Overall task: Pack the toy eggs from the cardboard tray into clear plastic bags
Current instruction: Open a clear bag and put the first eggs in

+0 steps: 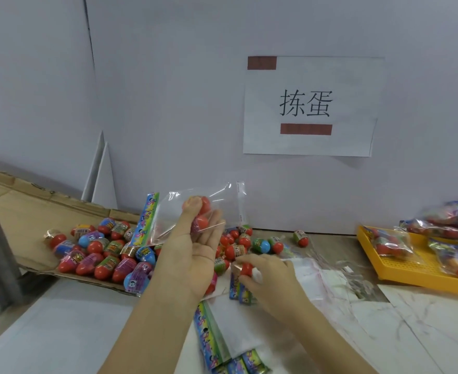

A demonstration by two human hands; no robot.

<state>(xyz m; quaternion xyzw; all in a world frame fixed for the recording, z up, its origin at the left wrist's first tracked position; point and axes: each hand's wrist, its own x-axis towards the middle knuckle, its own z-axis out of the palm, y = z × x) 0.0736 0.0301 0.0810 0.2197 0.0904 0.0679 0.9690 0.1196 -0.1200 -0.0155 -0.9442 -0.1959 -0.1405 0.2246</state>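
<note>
- Surface (60, 319) carries the cardboard tray (20, 195) at left, with toy eggs (106, 255) heaped in it.
- Clear plastic bag (222, 201), raised over the tray's right end, contains some of the eggs.
- Left hand (195, 249) grip: curled round the bag.
- Right hand (271, 276) grip: pinching one red egg (246, 268) near the surface.

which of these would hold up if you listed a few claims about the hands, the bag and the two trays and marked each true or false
1. The left hand holds up a clear bag with red eggs inside. True.
2. The right hand holds nothing. False: it grips a red toy egg low over the table.
3. The yellow tray holds only loose eggs. False: it holds filled bags.
4. The cardboard tray holds many loose eggs. True.
</note>
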